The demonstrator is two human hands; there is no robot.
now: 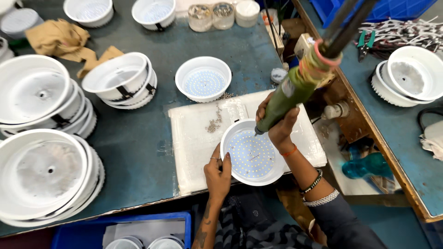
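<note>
A worker's right hand (pixel 278 123) grips a green electric screwdriver (pixel 290 94), tip down on the lamp (pixel 252 153) that the left hand (pixel 218 171) steadies by its rim, loose screws (pixel 215 122) waiting just beyond, finished-looking lamps stacked farther left.

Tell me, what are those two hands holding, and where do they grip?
The right hand grips a green power screwdriver low on its barrel, near the tip. The left hand steadies a white round lamp housing by its near-left rim.

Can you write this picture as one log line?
right hand: grips green electric screwdriver, tip on LED panel | left hand: steadies white lamp housing | loose screws on white mat
</note>
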